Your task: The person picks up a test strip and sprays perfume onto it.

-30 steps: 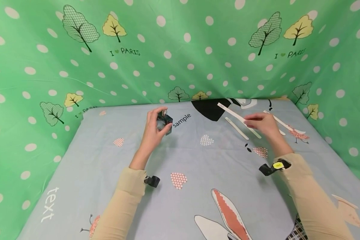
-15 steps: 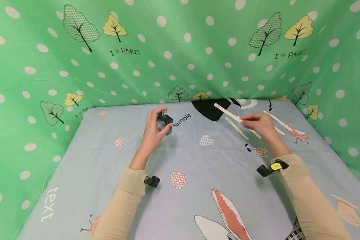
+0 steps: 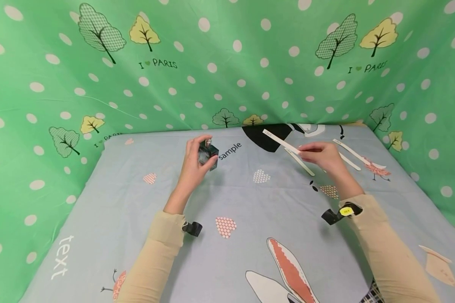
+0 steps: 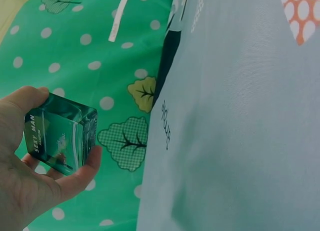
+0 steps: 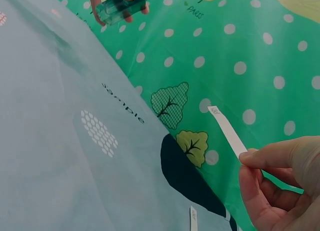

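Note:
My left hand (image 3: 194,162) grips a green glass perfume bottle (image 4: 62,133) by its sides, raised above the cloth. "SEXY MAN" is printed on the glass, and the silver spray nozzle (image 3: 208,142) points up in the head view. To the right, my right hand (image 3: 324,158) pinches one end of a white paper scent strip (image 5: 228,131) between thumb and fingers. Its free end, bearing small print, reaches up and left toward the bottle, with a gap between the two. Below it on the cloth lies another paper strip (image 3: 302,164), partly overlapped in the head view.
Farther right lie more white strips (image 3: 350,151) on the grey-blue printed cloth (image 3: 265,206). A green dotted curtain (image 3: 227,63) hangs behind and along both sides of the table. Each wrist wears a black camera mount (image 3: 192,229).
My right hand has moved left with the paper strip, bringing its free end nearer the bottle. The left hand and bottle stay almost where they were.

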The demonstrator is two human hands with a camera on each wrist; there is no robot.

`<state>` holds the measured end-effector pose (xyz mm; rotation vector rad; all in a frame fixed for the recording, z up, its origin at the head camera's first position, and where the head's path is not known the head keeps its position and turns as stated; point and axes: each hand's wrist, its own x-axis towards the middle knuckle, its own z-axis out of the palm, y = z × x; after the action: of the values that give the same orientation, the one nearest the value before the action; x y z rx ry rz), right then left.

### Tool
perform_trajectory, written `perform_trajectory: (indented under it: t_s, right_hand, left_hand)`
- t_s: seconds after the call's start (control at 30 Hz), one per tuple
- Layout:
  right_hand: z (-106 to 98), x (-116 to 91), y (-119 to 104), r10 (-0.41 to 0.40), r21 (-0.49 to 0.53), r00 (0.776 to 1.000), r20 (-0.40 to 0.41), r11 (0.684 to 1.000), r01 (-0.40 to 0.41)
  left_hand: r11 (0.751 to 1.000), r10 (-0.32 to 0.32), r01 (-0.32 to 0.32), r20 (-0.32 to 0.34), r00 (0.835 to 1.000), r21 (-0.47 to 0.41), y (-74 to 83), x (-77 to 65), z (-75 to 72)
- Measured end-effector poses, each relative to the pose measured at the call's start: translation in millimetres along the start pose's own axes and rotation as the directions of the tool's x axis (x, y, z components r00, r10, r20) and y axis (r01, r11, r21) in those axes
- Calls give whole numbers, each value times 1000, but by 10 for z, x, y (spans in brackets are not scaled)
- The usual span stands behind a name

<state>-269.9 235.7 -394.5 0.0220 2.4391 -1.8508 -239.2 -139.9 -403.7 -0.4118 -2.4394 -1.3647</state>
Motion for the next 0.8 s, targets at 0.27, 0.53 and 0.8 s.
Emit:
perform_trajectory:
  t_s: [0.27,0.53,0.8]
  right_hand:
    - [66,-43,-70,-3,-12,1000,30,1000,4]
    - [131,-39,-93,3,-58,1000,19,998,-2]
    - [180,-23,-93,-15,-101,1000,8,995,16]
  left_hand:
    - [1000,-3,3,5,1000,-1,-13,8,28]
    - [1000,-15,15,8,1000,0,4,23,40]
    - [1000,-5,5,17,1000,5,33,21,44]
